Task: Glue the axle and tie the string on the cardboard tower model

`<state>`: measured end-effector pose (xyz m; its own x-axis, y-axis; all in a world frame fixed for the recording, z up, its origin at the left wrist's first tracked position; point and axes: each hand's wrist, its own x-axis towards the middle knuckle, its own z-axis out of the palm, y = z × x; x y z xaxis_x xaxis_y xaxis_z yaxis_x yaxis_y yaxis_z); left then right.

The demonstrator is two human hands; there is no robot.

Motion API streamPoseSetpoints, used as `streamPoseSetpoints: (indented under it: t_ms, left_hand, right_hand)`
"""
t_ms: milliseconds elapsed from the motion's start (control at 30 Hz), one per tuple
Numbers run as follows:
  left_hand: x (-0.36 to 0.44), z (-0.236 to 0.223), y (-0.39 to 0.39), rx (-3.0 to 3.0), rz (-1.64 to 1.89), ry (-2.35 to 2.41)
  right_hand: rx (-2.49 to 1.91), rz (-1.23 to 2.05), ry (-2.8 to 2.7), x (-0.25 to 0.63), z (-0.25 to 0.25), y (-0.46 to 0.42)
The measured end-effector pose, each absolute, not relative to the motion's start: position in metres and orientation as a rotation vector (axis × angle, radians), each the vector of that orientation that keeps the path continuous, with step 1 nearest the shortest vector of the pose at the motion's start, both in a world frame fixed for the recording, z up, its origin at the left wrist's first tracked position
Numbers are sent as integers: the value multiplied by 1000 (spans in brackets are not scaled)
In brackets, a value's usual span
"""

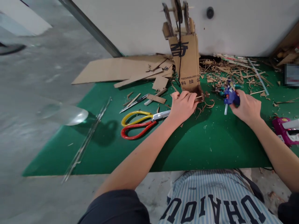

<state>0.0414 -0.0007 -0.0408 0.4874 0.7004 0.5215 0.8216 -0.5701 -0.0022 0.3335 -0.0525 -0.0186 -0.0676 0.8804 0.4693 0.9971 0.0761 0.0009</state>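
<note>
A tall cardboard model [188,60] with printed lettering stands upright near the back of the table. Round cardboard discs and a dark cord are at its top. My left hand [183,105] grips the model's lower front edge, fingers curled beside a thin wooden stick [198,97]; my thumb is partly hidden. To the right, my right hand [246,105] is closed around a blue glue gun [231,97], with a pale glue stick [225,109] poking out toward me. Scissors [153,117] with one yellow and one red handle lie by my left wrist, their blade tips hidden behind it.
Cardboard scraps and shavings [221,67] litter the green table [210,146] along the white wall. A cutter knife [134,104] lies left of the model. Clear thin rods [86,143] and a transparent bottle [67,113] are farther left. A magenta device [281,130] sits at the right.
</note>
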Motion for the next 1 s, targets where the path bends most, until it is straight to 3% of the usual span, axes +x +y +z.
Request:
streamPoseSetpoints:
  t_ms: [333,433,567,667,800,1000]
  left_hand:
    - [27,-43,2,-2512,-1067,-1174]
    - [22,-45,10,-2476,-1424,-1240]
    - [-2,-43,41,-2112,-2266,-1648]
    - [-30,-45,67,-1859,-2464,-1873]
    - [-50,-55,82,-1679,-2540,-2044]
    - [-41,-49,67,-2083,-2288,-2052]
  right_hand:
    - [-2029,-304,-1927,353,-25,-41]
    - [-2064,-298,-1843,359,-24,-36]
    - [-2134,-247,-1890,365,-17,-21]
    - [-2121,-138,-2051,368,-15,-6]
    - [-2116,110,-2095,369,-24,6]
    - [-2008,7,-1983,372,-44,-4]
